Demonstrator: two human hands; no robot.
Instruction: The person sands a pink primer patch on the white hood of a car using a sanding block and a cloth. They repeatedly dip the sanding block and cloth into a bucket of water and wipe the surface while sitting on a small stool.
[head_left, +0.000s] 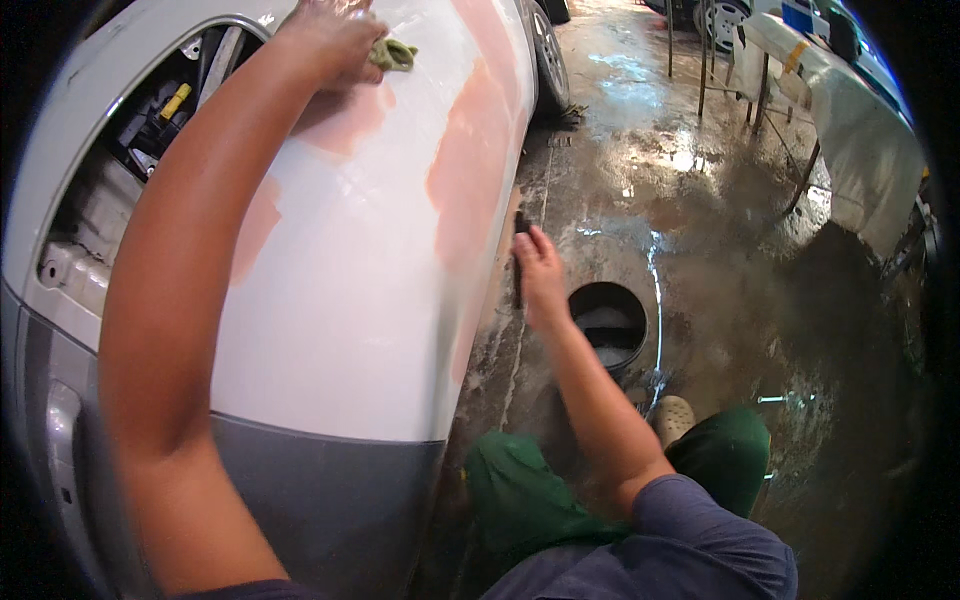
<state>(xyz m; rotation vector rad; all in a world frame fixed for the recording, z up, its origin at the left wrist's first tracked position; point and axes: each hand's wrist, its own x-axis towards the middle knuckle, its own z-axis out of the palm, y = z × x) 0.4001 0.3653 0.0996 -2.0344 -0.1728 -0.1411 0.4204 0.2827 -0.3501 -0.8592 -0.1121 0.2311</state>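
Note:
A white car body panel with smooth pinkish filler patches stretches in front of me. My left hand reaches to its far part, closed on a wet yellow-green cloth that bulges out beside the fingers. Lower down, at the panel's right edge, my right hand has its fingers closed on a narrow dark block. Most of that block is hidden behind the fingers, so its exact kind does not show.
Below my right hand, a black bucket with cloudy liquid stands on the wet floor. A lamp opening gapes at left. A car wheel is ahead; a bumper rests on metal stands at right. A wrench lies nearby.

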